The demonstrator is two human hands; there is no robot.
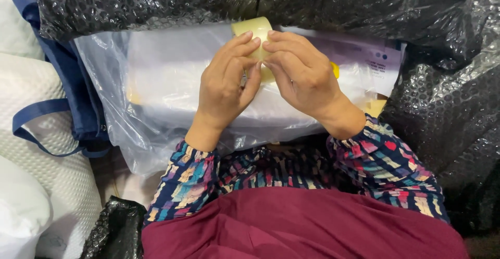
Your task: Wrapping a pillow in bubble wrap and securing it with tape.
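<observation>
The roll of tape (253, 35) stood between both hands, its upper rim showing just beyond the fingertips. The left hand (225, 84) and the right hand (302, 74) were closed on it from each side, equally near, above the clear plastic package (156, 82) under black bubble wrap (156, 1).

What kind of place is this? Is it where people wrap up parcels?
Probably a packing spot. Both hands, the left hand and right hand, hold a roll of tape over a clear plastic-wrapped package, with black bubble wrap all around.
</observation>
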